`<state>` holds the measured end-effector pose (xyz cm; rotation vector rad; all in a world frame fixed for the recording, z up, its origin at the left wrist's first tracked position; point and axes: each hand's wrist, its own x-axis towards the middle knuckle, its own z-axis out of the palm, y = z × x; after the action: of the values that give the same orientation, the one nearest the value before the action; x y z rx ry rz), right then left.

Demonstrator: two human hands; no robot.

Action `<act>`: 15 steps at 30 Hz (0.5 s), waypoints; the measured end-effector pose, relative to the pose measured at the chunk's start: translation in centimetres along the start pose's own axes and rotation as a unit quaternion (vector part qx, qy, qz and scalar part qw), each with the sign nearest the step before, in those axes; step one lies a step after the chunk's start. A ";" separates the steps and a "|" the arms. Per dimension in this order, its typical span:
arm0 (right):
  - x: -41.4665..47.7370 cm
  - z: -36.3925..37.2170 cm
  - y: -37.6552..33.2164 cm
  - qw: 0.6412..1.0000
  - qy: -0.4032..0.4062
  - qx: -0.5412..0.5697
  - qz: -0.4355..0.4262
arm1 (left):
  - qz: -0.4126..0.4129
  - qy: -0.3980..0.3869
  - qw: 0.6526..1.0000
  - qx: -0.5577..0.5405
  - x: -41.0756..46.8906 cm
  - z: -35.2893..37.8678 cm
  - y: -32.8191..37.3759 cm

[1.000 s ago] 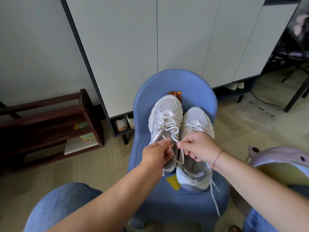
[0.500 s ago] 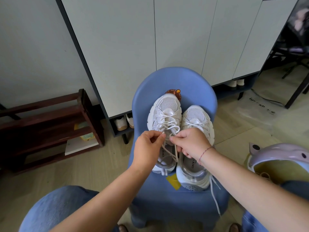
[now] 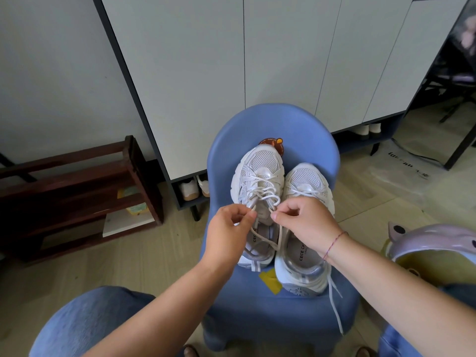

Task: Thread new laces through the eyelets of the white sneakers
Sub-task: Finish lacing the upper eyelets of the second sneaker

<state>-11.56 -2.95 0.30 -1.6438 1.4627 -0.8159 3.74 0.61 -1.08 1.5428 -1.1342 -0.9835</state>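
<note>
White sneakers (image 3: pixel 260 176) sit side by side on blue chair (image 3: pixel 283 124); left hand (image 3: pixel 226 233) and right hand (image 3: pixel 306 225) each pinch the lace (image 3: pixel 265 239) at left shoe's top eyelets, so upper threading seems underway, next probably an even, snug pull.

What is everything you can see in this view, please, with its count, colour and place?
sneakers: 2, white, side by side on the chair seat
threaded lace: 1, white, crossing the left sneaker's eyelets
loose lace: 1, white, trailing off the chair's front
chair: 1, blue, centre
round sticker: 1, brown, chair backrest
cabinet: 1, white doors, behind the chair
shoes: 4, pale, under the cabinet
rack: 1, dark wood, left
lilac object: 1, right edge
bracelet: 1, red, right wrist
knees: 2, blue denim, bottom corners
left hand: 1, pinches the threaded lace
right hand: 1, pinches the threaded lace
</note>
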 end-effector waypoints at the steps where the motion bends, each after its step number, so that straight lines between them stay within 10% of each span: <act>1: -0.1 -0.2 0.0 1.000 -0.003 0.005 0.003 | -0.004 -0.009 1.000 -0.006 -0.1 0.0 -0.1; 15: -1.4 -1.4 -0.9 0.995 -0.102 0.001 0.013 | -0.067 -0.089 0.989 -0.097 -0.4 0.0 0.0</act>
<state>-12.51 -1.75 1.79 -1.6515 1.3369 -0.6156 3.60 0.99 -1.03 1.4106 -1.0309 -1.3046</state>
